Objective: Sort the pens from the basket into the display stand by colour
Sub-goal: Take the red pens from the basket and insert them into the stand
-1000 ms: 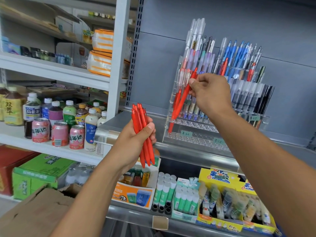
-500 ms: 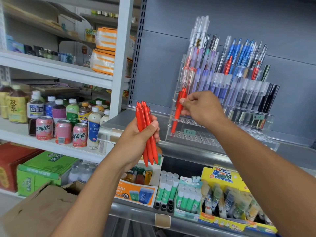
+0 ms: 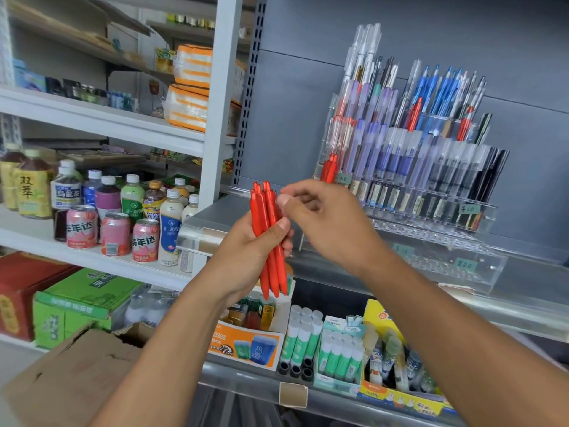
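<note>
My left hand grips a bunch of red pens upright, in front of the shelf edge. My right hand is just to the right of the bunch's upper end, fingers loosely curled and holding nothing, its thumb tip against the rightmost pen. Behind it stands the clear tiered display stand on the grey shelf, filled with purple, blue, clear and black pens. Two red pens stand in its left column, and single red pens sit among the blue ones higher up. No basket is in view.
Drink bottles and cans fill the white shelf at left. Below the stand are glue sticks and yellow stationery boxes. An open cardboard box sits at the lower left, beside green and red cartons.
My right hand lowered a red pen into the stand's left column, let it go, and came back left to the bunch in my left hand. The left hand has risen slightly.
</note>
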The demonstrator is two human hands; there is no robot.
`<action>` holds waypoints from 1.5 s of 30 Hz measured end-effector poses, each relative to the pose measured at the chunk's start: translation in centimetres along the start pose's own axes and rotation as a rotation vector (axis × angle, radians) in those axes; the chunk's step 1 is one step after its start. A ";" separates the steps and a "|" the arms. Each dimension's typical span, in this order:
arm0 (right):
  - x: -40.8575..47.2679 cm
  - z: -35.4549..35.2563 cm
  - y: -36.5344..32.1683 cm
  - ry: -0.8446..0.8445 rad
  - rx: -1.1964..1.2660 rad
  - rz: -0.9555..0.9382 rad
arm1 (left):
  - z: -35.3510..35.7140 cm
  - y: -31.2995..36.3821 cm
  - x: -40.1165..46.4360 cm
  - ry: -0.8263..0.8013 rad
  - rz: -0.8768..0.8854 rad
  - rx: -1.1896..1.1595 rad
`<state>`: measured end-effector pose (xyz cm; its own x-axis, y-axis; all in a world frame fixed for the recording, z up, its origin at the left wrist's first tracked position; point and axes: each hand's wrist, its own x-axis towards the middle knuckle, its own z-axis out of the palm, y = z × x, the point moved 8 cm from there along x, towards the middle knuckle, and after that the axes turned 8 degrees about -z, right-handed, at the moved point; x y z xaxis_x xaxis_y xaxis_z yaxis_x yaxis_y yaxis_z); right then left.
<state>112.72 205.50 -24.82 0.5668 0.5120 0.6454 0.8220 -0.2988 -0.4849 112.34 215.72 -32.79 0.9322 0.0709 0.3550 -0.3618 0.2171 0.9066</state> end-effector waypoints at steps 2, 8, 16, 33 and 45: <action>-0.1 0.6 0.0 -0.041 0.068 0.017 | 0.1 0.0 0.0 -0.009 0.007 0.027; 0.1 1.0 0.6 -0.098 0.100 0.070 | 0.8 0.2 -0.2 -0.023 0.044 0.091; 0.6 -1.0 1.6 0.113 0.176 0.141 | 0.0 -0.1 -0.1 0.035 0.006 0.001; 2.9 -10.3 2.1 0.517 0.011 0.052 | -0.6 -0.7 0.2 0.112 -0.040 -0.049; 2.9 -7.0 2.9 0.357 -0.109 0.107 | -0.4 -0.6 0.2 0.088 -0.051 -0.072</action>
<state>117.19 200.45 -20.20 0.6180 0.1666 0.7684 0.7470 -0.4291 -0.5078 112.76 215.95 -33.39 0.9481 0.1420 0.2847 -0.3149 0.2914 0.9033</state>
